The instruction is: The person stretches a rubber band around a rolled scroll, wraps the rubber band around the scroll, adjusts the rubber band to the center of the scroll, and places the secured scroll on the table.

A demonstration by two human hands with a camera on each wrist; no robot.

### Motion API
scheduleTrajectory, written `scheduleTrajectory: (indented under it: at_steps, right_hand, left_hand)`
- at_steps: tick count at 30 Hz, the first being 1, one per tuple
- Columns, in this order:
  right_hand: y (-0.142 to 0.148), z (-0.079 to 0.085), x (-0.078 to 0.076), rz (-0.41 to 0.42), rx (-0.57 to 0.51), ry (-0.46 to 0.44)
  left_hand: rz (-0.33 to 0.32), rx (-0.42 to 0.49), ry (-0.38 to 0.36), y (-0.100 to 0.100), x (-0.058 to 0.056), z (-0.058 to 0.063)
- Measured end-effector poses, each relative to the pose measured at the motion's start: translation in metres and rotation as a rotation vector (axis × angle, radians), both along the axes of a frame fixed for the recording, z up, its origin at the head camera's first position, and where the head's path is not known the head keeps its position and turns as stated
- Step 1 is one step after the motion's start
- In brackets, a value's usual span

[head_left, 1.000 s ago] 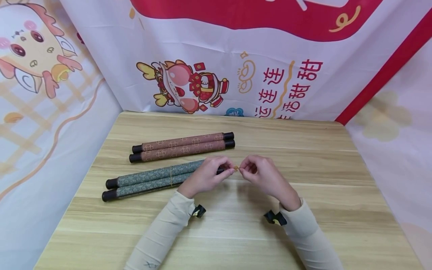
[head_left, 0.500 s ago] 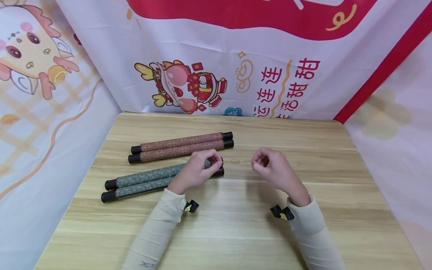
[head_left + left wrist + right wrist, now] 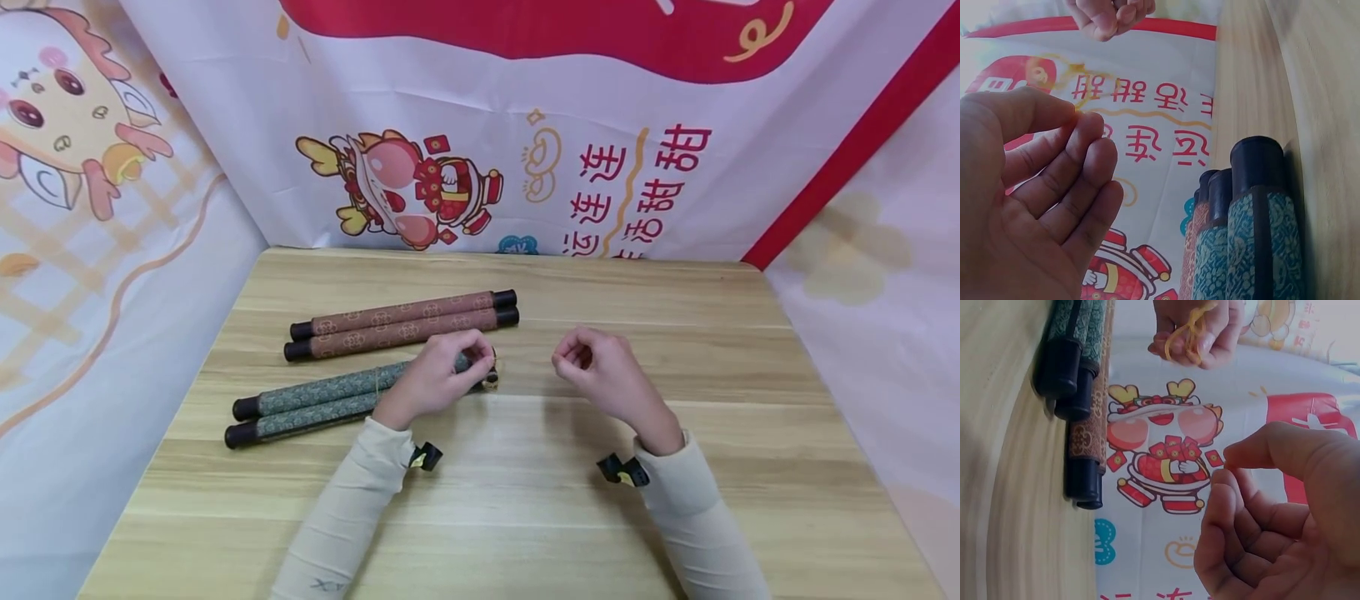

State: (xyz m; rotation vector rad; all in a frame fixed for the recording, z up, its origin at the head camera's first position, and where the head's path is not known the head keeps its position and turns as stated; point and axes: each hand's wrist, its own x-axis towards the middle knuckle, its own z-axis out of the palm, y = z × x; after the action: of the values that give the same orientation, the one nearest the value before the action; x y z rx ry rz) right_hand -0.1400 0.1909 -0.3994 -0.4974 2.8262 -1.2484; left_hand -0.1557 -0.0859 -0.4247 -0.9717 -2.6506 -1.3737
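Note:
My left hand [image 3: 438, 375] pinches a yellow rubber band [image 3: 1195, 328] between thumb and forefinger. The band dangles in loops, and it looks blurred in the left wrist view. To its right, my right hand [image 3: 603, 373] has its thumb and forefinger tips together and its other fingers curled, with nothing visible between them. Under and left of my left hand lie two green patterned scrolls [image 3: 315, 397] with black end knobs, side by side. A thin band [image 3: 378, 381] circles them. Their right part is partly hidden by the hand.
Behind the green scrolls, two reddish-brown patterned scrolls [image 3: 397, 325] with black ends lie side by side. All rest on a wooden table [image 3: 675, 333]. Printed cloth [image 3: 450, 75] hangs behind the table's back edge and along its sides.
My hands moved apart, stretching the rubber band between them. Its right end has since come out of my right hand, and it now hangs from the left. The scrolls stayed put.

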Motion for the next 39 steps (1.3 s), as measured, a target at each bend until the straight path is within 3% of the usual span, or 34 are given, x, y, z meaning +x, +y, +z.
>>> scheduleTrajectory:
  at_steps: [7,15,26,34,39]
  right_hand:
    - [-0.01,-0.003,0.002,0.091,-0.013,-0.035]
    - [-0.019,-0.007,0.004,0.187,-0.013,-0.062]
    - [-0.024,-0.007,0.006,0.226,0.02,-0.064]
    - [-0.024,-0.006,0.008,0.235,0.014,-0.07]
    - [-0.025,-0.005,0.01,0.249,0.002,-0.076]
  left_hand:
    - [-0.017,0.004,-0.064,0.006,0.003,0.001]
    - [-0.031,-0.01,-0.055,0.013,0.008,0.002]
    - [-0.065,-0.027,-0.044,0.019,0.011,0.004]
    - [-0.104,-0.016,-0.089,0.02,0.01,-0.003]
    - [-0.122,-0.046,-0.078,0.025,0.011,-0.008]
